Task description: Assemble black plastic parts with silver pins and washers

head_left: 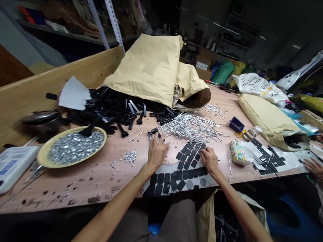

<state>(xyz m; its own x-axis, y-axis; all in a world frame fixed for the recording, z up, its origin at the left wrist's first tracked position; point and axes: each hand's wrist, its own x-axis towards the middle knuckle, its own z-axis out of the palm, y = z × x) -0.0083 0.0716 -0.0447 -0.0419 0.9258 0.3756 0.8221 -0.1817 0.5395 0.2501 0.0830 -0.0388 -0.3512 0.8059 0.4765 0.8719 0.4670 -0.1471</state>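
Note:
My left hand (155,153) rests low over the table with its fingers spread, the fingertips by a small black plastic part (152,132). My right hand (210,160) has its fingertips drawn together at the edge of rows of black rounded-square pads (188,156); what they pinch, if anything, is too small to make out. More black pads (174,178) lie on a pale sheet along the front edge between my forearms. Beyond my hands spreads a heap of thin silvery metal rods (189,126). A small pile of shiny metal bits (130,156) lies left of my left hand.
A yellow bowl (41,158) of silvery pieces stands at left, beside a white box (17,164). Black plastic parts (108,107) are heaped behind, under a large paper sack (148,67). A floral carton (237,153) and a glass jar (249,134) stand right. Another person's hand (314,166) is far right.

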